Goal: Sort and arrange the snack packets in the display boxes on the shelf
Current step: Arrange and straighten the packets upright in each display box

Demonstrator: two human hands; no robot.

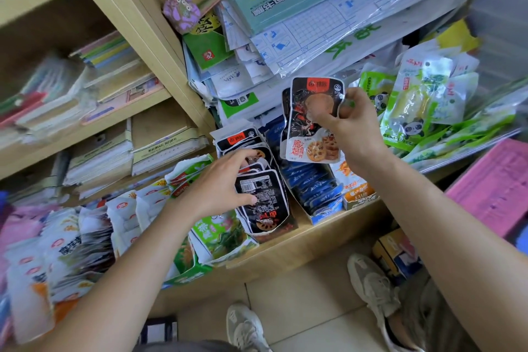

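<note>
Wooden shelf (314,240), snack row, head view.
Item 1: right hand (351,123), 1 o'clock of centre; fingers pinched black lotus-root packets (311,120), raised above the boxes.
Item 2: left hand (220,186), centre; fingers and thumb clasped the boxed black packets (263,200).
Step judged: restocking that box.
Next move called for a gap parted and the held packets slid in upright.

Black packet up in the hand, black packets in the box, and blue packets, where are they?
held black packet (303,137): head view, on its printed front.
boxed black packets (268,194): head view, on the front packet's label.
blue packets (314,188): head view, on the row's middle.
</note>
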